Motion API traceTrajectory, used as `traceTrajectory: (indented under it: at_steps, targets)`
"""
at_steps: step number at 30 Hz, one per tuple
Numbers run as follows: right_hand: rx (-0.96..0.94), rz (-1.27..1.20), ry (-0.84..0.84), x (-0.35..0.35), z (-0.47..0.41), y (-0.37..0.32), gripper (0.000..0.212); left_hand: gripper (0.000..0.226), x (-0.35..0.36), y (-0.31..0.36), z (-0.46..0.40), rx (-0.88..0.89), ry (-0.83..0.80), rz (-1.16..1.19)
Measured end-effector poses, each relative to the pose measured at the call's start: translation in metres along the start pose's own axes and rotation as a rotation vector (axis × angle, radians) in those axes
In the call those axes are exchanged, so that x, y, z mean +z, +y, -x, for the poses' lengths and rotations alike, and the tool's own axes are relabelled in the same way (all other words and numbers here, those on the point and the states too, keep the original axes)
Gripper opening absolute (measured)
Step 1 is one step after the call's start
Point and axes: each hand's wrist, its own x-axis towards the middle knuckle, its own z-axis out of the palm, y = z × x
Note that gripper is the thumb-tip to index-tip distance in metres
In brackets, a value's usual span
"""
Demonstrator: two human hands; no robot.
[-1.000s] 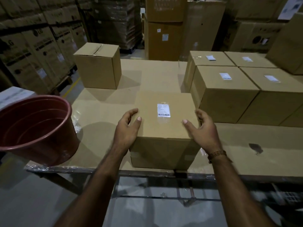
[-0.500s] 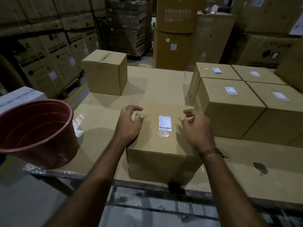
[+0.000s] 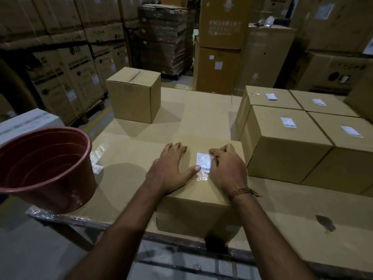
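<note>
Flat and spread, the left hand (image 3: 171, 168) presses down on the top of the box (image 3: 201, 209), fingers straight and its thumb tip touching the left edge of the label (image 3: 203, 161). The right hand (image 3: 228, 170) sits on the same lid with its fingers bent, tips at the label's right edge; from where I stand I cannot tell whether they pinch the label or only press it. A beaded bracelet (image 3: 242, 191) circles that wrist. The box stands at the near edge of the table (image 3: 131, 150), at six o'clock, square-cornered, plain brown corrugated card with a matt face and a crisp fold along its front. Its label is a small white rectangle with a barcode along the bottom, lying under a strip of clear, shiny tape that wrinkles just below it. The table top is sheeted in card, with glossy film catching light at nine o'clock. There, hanging over the edge, is a round, dull red plastic bucket (image 3: 46, 168), ribbed inside. At eleven o'clock stands a taller carton (image 3: 133, 98), flaps taped shut. At two o'clock four like cartons (image 3: 282, 150) sit packed together, touching, each with a white label on top, the nearest just beside the box. A dark smudge (image 3: 326, 222) marks the card at four o'clock.
</note>
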Motion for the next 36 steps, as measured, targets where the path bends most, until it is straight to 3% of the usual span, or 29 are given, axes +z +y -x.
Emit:
traceTrajectory:
  at_steps: [8,13,16,28,33,36]
  targets:
    - [-0.018,-0.046,0.019,0.003,0.000,0.004,0.029,0.099,0.000,0.002,0.001,-0.002,-0.007,-0.047]
    - [-0.104,0.124,-0.104,0.001,-0.004,0.000,0.052,0.100,-0.001,0.002,0.001,-0.005,-0.007,-0.048]
    - [-0.123,0.187,-0.126,0.001,-0.009,-0.003,0.049,0.098,-0.001,0.001,0.001,-0.006,-0.003,-0.049]
    - [-0.049,0.027,-0.007,0.006,-0.005,0.001,0.028,0.096,-0.002,0.003,0.002,-0.014,-0.010,-0.036]
    - [-0.231,0.019,-0.159,0.005,-0.009,-0.002,0.057,0.099,-0.002,0.003,0.002,-0.021,-0.016,-0.034]
    - [-0.291,0.064,-0.261,0.003,-0.016,-0.003,0.060,0.100,-0.003,0.002,0.001,-0.026,-0.021,-0.037]
